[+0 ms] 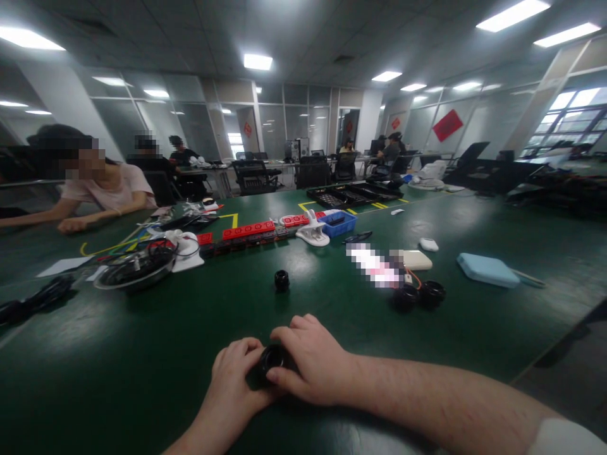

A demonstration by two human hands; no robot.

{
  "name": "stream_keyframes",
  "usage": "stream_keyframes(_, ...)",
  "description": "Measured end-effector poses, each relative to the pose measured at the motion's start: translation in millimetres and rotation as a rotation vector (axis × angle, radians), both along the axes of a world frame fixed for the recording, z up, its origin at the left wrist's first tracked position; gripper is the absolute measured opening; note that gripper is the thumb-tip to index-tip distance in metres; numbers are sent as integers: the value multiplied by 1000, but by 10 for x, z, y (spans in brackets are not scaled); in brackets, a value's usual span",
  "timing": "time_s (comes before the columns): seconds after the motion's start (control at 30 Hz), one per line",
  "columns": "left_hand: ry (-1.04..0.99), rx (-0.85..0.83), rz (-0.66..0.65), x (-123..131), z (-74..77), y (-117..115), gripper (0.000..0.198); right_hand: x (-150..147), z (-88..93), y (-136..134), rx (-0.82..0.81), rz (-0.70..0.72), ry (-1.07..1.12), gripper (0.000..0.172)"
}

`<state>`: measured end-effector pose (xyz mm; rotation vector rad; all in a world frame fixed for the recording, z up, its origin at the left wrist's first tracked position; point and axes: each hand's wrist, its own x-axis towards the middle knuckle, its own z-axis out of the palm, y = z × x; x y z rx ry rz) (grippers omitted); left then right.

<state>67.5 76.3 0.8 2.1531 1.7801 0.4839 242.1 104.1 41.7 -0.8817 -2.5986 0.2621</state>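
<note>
My right hand (317,361) curls round a black round part (274,359), thumb and fingers closed on either side of it. Its round opening faces up between my hands. From the other side, my left hand (237,376) is wrapped against the same part with its fingers bent. Just beyond my hands stands a similar small black cylindrical part (281,280) on the green table (227,316). To the right lie two more black round parts (432,291), with a thin orange-red wire beside them.
On the left is a metal bowl (137,268) with dark cables. Red and black strips (249,230), a white stand (313,230) and a blue bin (339,222) line the middle. A light blue case (488,268) lies right. A person (109,183) sits at far left.
</note>
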Motion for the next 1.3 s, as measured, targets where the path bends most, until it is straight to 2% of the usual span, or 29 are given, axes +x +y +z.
stream_keyframes(0.23,-12,-25,-15,7,-19,-21,26,-27,-45,11,-3,50,-29,47)
stream_keyframes(0.4,-7,-1,-5,34,-2,-38,28,-40,-48,-15,12,31,-30,40)
stream_keyframes(0.77,-46,64,-41,11,-15,-51,30,-22,-31,-44,-16,6,-15,41)
stream_keyframes(0.9,-59,16,-57,-1,-4,-40,23,-21,-12,-45,-29,14,-25,40)
stream_keyframes(1.07,-88,-18,-76,9,34,-59,25,-20,-5,-57,-32,35,-20,37)
stream_keyframes(1.3,-65,-69,-36,38,58,-64,20,-56,-35,-61,-11,81,-5,28)
